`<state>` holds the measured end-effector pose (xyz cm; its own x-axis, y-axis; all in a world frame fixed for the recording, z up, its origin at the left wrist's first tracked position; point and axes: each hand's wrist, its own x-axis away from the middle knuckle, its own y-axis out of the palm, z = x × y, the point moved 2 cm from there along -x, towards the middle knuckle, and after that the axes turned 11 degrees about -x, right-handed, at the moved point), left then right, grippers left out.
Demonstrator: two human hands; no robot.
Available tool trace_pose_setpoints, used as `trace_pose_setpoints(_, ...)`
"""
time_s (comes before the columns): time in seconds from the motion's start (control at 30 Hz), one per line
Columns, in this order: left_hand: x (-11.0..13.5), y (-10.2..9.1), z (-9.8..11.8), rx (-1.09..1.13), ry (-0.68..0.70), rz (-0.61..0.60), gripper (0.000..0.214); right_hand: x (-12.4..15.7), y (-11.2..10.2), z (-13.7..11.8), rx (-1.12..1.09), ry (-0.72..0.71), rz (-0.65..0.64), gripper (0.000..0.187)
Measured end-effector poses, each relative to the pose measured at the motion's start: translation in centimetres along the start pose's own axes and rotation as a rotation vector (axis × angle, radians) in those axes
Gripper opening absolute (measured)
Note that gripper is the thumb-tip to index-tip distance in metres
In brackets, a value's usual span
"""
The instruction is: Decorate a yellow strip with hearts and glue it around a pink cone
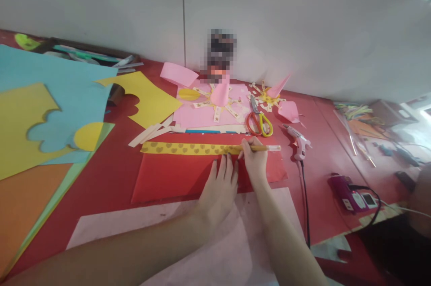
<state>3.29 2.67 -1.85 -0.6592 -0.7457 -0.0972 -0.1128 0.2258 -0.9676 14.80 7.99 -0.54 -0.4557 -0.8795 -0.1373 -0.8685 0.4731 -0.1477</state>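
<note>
A long yellow strip [178,148] with brown hearts lies across a red sheet [168,178]. My left hand [220,182] rests flat on the red sheet, fingers stretched out, fingertips at the strip's lower edge. In my right hand [255,162] is a yellow-brown pen [262,147], gripped with the fingers closed round it. The pen lies low along the strip's right end, its pale end pointing right. My fingers partly hide the pen's tip and that end of the strip. Under my forearms is a pale pink sheet [107,227].
Scissors [259,122] and a pink glue gun [299,143] with a black cord lie right of the strip. Behind are pink paper cones [221,93] on patterned rays. Coloured sheets [20,129] spread at left. A purple power strip [348,194] and a person's dark clothing [397,245] are at right.
</note>
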Motion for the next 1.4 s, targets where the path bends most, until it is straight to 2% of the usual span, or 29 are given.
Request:
trace_pose_setpoints(0.53,0.1,0.3,0.0,0.063,-0.033,0.011,0.051,0.0,0.0,0.1,0.009,-0.020,0.017,0.027)
trace_pose_setpoints(0.73,0.1,0.1,0.0,0.020,-0.001,-0.004,0.050,0.0,0.0,0.1,-0.012,0.012,-0.009,0.027)
trace_pose_setpoints(1.03,0.0,0.1,0.0,0.012,0.007,-0.012,0.049,0.0,-0.5,0.1,-0.161,0.034,0.091,0.026)
trace_pose_setpoints(1.27,0.1,-0.3,-0.4,0.034,-0.072,-0.037,0.048,-0.3,-1.6,0.7,-0.250,0.036,0.159,0.029)
trace_pose_setpoints(1.4,0.1,-0.4,-0.5,0.037,-0.088,-0.052,0.049,-0.2,-1.5,0.5,-0.240,0.057,0.149,0.029)
